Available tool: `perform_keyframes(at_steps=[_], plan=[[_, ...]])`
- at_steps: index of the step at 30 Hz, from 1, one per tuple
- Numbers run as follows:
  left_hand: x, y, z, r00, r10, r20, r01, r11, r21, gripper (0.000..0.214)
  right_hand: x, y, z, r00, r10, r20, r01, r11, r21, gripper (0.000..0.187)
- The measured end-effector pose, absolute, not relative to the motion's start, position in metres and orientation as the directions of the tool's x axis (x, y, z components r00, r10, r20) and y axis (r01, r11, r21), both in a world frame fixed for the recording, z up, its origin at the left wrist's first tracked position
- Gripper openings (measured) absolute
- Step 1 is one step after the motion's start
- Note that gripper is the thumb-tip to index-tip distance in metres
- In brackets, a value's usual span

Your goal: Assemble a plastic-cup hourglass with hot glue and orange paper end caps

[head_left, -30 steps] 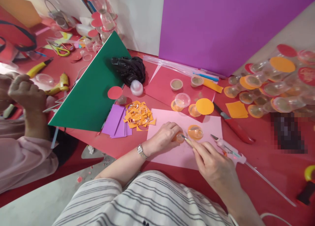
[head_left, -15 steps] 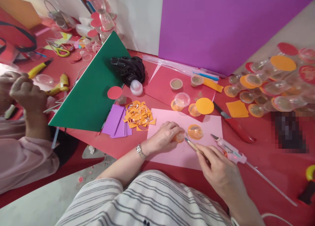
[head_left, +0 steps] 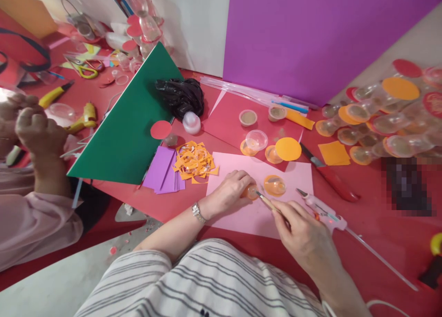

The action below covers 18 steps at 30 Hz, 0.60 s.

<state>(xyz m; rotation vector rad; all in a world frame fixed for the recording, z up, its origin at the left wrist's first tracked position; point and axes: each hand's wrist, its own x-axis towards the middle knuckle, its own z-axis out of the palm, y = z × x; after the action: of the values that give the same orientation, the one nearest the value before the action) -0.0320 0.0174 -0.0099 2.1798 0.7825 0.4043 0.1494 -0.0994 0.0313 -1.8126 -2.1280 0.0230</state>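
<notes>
My left hand (head_left: 236, 190), with a watch at the wrist, has its fingers closed around a small clear plastic cup with an orange base (head_left: 251, 192) on the pink sheet (head_left: 228, 220). My right hand (head_left: 304, 231) grips a thin wooden-handled tool with a metal tip (head_left: 271, 202); its tip meets the top of the cup. What the tip is made for is too small to tell. Just beyond lies another clear cup on an orange disc (head_left: 274, 185). To the right of the sheet's middle rests a pink glue gun (head_left: 324, 211) with a long clear stick in it.
Orange paper scraps (head_left: 195, 160) and purple cards (head_left: 162, 172) lie left of the sheet. A green board (head_left: 127, 128) leans beyond them, beside a co-worker's hands (head_left: 37, 128). A red-handled knife (head_left: 334, 181) and stacked clear cups with discs (head_left: 386, 119) are at the right.
The tool in my right hand has shifted slightly left, its tip moving from beside the cup onto its top. My left hand stays on the cup.
</notes>
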Motion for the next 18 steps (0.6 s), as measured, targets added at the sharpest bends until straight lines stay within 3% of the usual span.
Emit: perform_keyframes(at_steps=[12,18], plan=[[-0.031,0.017,-0.010,0.766,0.642,0.045,0.400,-0.530,0.748,0.029,0.142,-0.097,0.037,-0.145,0.949,0.282,0.976,0.183,-0.114,0.026],[-0.031,0.017,-0.009,0.771,0.635,0.059,0.387,-0.540,0.747,0.026,0.138,-0.096,0.042,-0.216,0.921,0.325,0.976,0.217,0.034,0.028]])
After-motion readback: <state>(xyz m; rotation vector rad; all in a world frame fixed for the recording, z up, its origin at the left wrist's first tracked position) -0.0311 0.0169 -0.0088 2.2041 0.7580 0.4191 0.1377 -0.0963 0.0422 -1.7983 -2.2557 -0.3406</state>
